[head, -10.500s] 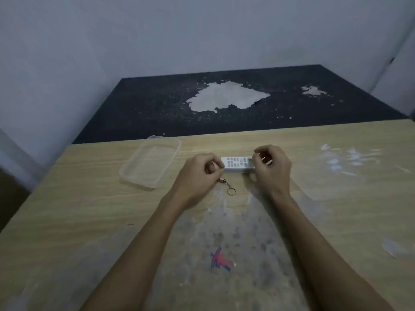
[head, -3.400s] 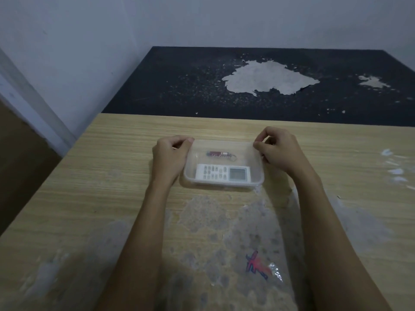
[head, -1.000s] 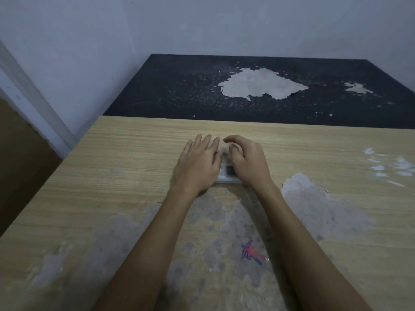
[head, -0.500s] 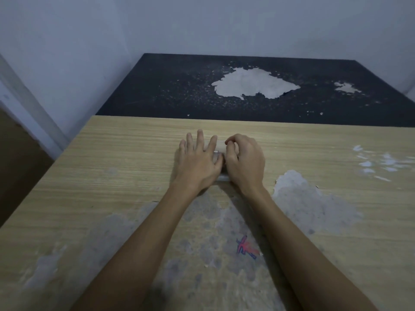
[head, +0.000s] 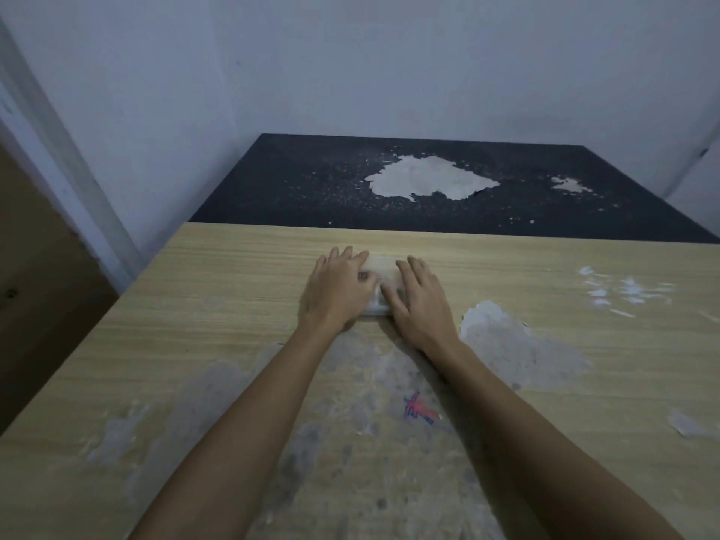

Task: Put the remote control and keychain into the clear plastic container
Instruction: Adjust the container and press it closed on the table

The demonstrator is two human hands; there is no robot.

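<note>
The clear plastic container (head: 383,265) rests on the wooden table (head: 233,290), mostly covered by my hands. My left hand (head: 337,292) lies flat over its left half with the fingers spread. My right hand (head: 419,302) lies flat over its right half, fingers pointing away from me. Only a pale strip of the container shows between the hands, along with a bit of its near edge. A small dark reddish spot shows through the plastic by my left fingertips. I cannot tell if it is the keychain. The remote control is hidden.
The table's veneer is worn away in grey patches (head: 518,344) near me, with a red and blue mark (head: 419,409) on one of them. A dark, flaking surface (head: 311,189) lies beyond the table's far edge. Walls close in at the back and left.
My right hand has uncurled and now lies flat on the container. Both hands stay on top of it. The camera has tilted up a little.
</note>
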